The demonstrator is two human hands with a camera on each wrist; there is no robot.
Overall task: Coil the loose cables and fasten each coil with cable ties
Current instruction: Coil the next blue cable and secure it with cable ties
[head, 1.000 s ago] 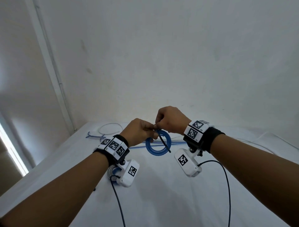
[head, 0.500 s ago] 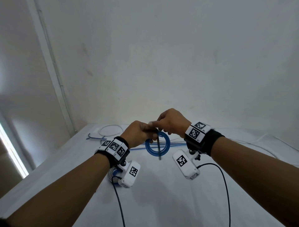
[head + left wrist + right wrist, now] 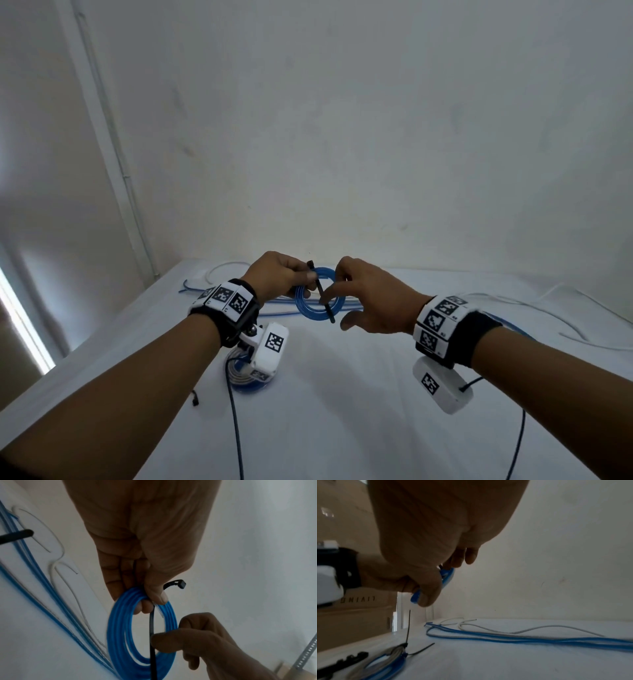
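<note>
A small blue cable coil (image 3: 306,311) hangs upright above the white table (image 3: 342,411). My left hand (image 3: 308,277) grips its top left between thumb and fingers (image 3: 155,596). A black cable tie (image 3: 323,298) crosses the coil, its head (image 3: 182,584) poking up past my left thumb. My right hand (image 3: 325,302) sits at the coil's right and pinches the tie strap (image 3: 151,626) lower down with thumb and forefinger. In the right wrist view only a slice of the blue coil (image 3: 448,574) shows behind my right hand (image 3: 436,582).
A tied blue and grey coil (image 3: 239,375) lies under my left wrist, its tie tails sticking out (image 3: 407,635). Loose blue cables (image 3: 522,639) and a white cable (image 3: 539,628) run along the back of the table. Spare black ties (image 3: 342,661) lie nearby. Cardboard boxes (image 3: 351,615) stand past the left edge.
My right hand has left the top of the coil, dropped to its right side and now pinches the strap lower down. The tie has swung so its head sticks up.
</note>
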